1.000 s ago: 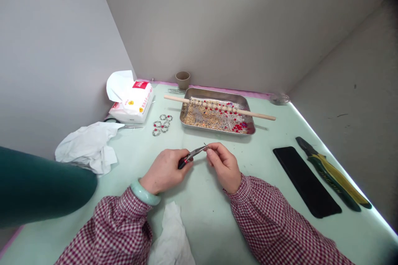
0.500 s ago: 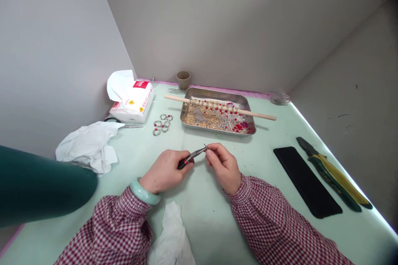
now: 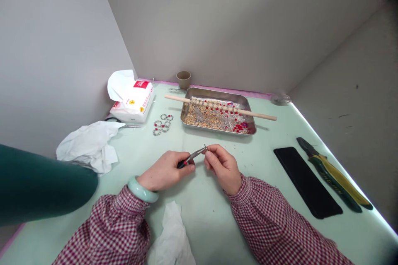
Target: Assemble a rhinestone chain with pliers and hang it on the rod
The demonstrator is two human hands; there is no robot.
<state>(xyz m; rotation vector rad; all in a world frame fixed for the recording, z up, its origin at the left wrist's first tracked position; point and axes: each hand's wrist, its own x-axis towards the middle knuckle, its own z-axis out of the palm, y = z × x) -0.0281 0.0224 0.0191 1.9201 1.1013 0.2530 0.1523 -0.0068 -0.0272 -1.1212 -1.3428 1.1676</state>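
My left hand (image 3: 166, 169) is closed round a small pair of pliers (image 3: 192, 157) with red and black handles, its jaws pointing up and right. My right hand (image 3: 221, 166) pinches a tiny wire piece (image 3: 205, 147) at the tip of the jaws; it is too small to make out. Both hands hover just above the pale green table (image 3: 199, 198), near its middle. A jade bangle (image 3: 141, 189) sits on my left wrist.
A metal tray (image 3: 246, 103) of gold and red beads lies behind, with a wooden dowel (image 3: 264, 116) across it. Several finished bead rings (image 3: 161, 124), a tissue pack (image 3: 132, 97), scissors (image 3: 124, 124), crumpled tissues (image 3: 88, 145), a cup (image 3: 183, 79), a black pad (image 3: 306, 181), large pliers (image 3: 334, 176) and another person's green sleeve (image 3: 40, 186) surround.
My left hand has shifted slightly right and lower along the pliers. The right hand has barely moved.
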